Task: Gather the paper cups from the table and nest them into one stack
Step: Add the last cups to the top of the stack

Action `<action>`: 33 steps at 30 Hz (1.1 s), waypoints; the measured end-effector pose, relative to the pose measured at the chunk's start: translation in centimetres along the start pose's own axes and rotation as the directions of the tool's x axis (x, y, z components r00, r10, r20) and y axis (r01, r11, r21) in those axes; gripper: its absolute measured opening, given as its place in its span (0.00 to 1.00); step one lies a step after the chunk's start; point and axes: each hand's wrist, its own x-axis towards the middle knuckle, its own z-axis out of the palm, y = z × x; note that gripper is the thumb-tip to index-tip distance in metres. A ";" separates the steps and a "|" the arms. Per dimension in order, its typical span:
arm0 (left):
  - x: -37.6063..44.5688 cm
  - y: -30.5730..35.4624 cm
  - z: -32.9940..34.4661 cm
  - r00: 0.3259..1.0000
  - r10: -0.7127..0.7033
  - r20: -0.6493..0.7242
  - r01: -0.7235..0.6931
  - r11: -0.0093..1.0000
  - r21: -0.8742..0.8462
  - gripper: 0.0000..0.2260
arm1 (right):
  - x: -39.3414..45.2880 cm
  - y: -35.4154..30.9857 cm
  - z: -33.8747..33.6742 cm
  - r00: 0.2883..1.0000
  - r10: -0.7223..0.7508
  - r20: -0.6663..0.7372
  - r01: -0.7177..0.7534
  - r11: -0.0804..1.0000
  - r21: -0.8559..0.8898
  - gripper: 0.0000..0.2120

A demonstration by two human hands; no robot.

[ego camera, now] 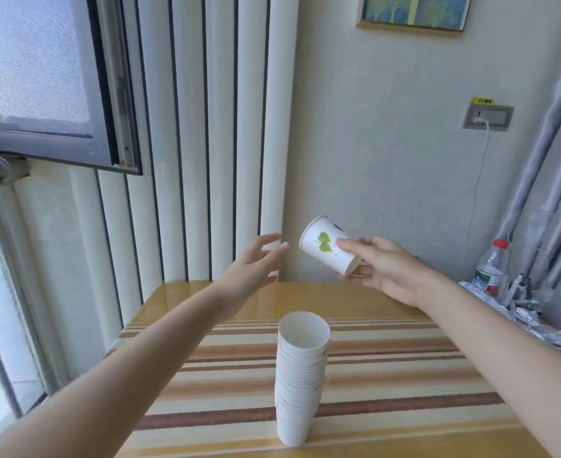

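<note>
A tall stack of nested white paper cups [300,381] stands upright on the striped table [404,375], mouth up, near its front middle. My right hand [383,271] is raised above the table's far side and grips a single white paper cup [327,247] with a green leaf print. That cup lies tilted on its side, mouth pointing up and left. My left hand [254,266] hovers left of the held cup with fingers spread, holding nothing, a short gap away from the cup's rim.
A plastic water bottle [492,269] and crumpled foil [537,325] sit at the table's right edge. White vertical blinds [206,127] and an open window [41,77] are on the left. A wall socket with a white cable [487,117] is behind.
</note>
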 end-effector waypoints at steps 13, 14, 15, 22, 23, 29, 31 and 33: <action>-5.4 3.9 3.4 0.982 0.157 0.103 -0.177 0.958 0.228 0.25 | -7.7 3.2 5.8 0.961 -0.274 0.025 0.260 0.877 -0.404 0.30; -5.5 3.6 3.6 0.982 0.149 0.115 -0.175 0.950 0.259 0.26 | -7.8 3.7 5.7 0.962 -0.272 0.035 0.260 0.863 -0.432 0.29; -5.6 3.3 3.7 0.983 0.138 0.121 -0.168 0.941 0.294 0.26 | -7.8 4.3 5.6 0.962 -0.269 0.041 0.258 0.852 -0.455 0.29; -5.7 0.5 3.9 0.987 0.042 0.154 -0.089 0.947 0.309 0.27 | -8.0 6.9 4.3 0.979 -0.141 0.145 0.196 0.839 -0.508 0.58; -5.5 0.1 4.0 0.990 0.030 0.138 -0.069 0.955 0.290 0.26 | -8.0 7.1 4.1 0.978 -0.142 0.151 0.199 0.841 -0.502 0.60; -4.9 -3.7 4.7 0.997 -0.015 0.081 -0.022 0.899 0.438 0.23 | -8.3 9.4 4.9 0.978 -0.125 0.168 0.198 0.812 -0.549 0.44; -5.1 -5.1 4.9 0.996 0.016 0.085 -0.058 0.859 0.508 0.23 | -8.3 10.4 5.0 0.979 -0.122 0.165 0.195 0.809 -0.554 0.40; -5.3 -6.0 5.2 0.995 0.043 0.087 -0.083 0.839 0.538 0.23 | -8.3 11.1 5.0 0.979 -0.117 0.168 0.194 0.791 -0.580 0.39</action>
